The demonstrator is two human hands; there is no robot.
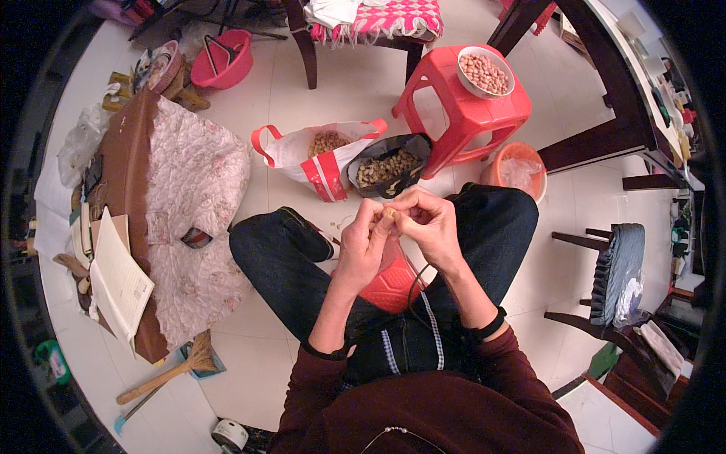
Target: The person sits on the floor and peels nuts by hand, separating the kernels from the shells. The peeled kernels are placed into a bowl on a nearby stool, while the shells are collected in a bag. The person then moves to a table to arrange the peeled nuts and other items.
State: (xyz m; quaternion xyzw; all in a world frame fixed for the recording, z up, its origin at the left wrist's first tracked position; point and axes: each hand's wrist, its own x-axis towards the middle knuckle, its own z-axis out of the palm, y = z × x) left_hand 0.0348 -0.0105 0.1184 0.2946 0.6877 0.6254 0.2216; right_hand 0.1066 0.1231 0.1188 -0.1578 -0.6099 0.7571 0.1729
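My left hand (366,238) and my right hand (428,227) meet above my lap, fingertips pinching a small pale peanut (389,212) between them. Just beyond them stands a black bag (420,150) holding peanut shells (385,167). To its left a white and red bag (289,150) contains unshelled peanuts (328,142). Shelled pink peanuts (485,74) fill a white bowl (506,91) on a red plastic stool (448,108). Under my hands, between my legs, is a red plastic seat (388,284).
An orange bin (502,156) with a plastic liner stands right of my knee. A cloth-covered piece of furniture (198,147) is on the left, with a broom (176,369) below. A pink basin (227,74) and a dark wooden chair (306,51) are farther off.
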